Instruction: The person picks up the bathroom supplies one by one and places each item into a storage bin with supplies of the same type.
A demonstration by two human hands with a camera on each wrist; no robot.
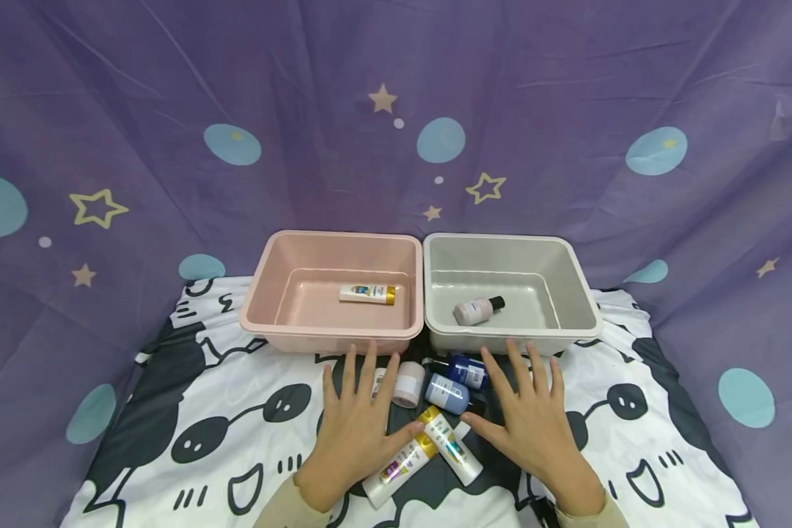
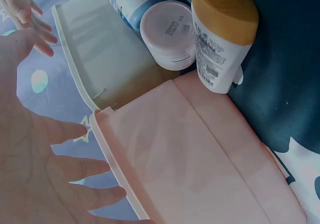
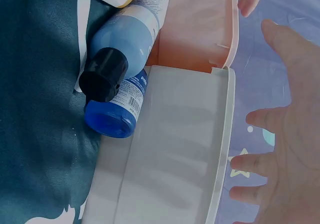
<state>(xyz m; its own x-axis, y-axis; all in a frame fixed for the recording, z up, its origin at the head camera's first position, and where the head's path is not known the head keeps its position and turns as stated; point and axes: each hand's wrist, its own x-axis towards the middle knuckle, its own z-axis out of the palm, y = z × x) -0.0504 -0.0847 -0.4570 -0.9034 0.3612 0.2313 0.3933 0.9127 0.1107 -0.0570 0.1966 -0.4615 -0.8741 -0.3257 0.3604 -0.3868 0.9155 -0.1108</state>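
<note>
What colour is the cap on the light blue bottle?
The cap is black, clearest in the right wrist view.

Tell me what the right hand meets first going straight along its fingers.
Probably the grey bin, at its near wall: in the head view, the right hand points there. Hand height is unclear, so it might pass over the rim.

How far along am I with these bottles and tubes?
Apparently early. Done: a white tube sits in the pink bin, a black-capped pale bottle in the gray bin. In hand: nothing; left hand and right hand are spread nearby. Likely left: two white tubes, light blue bottle, dark blue bottle, pale container, gold-capped bottle.
</note>
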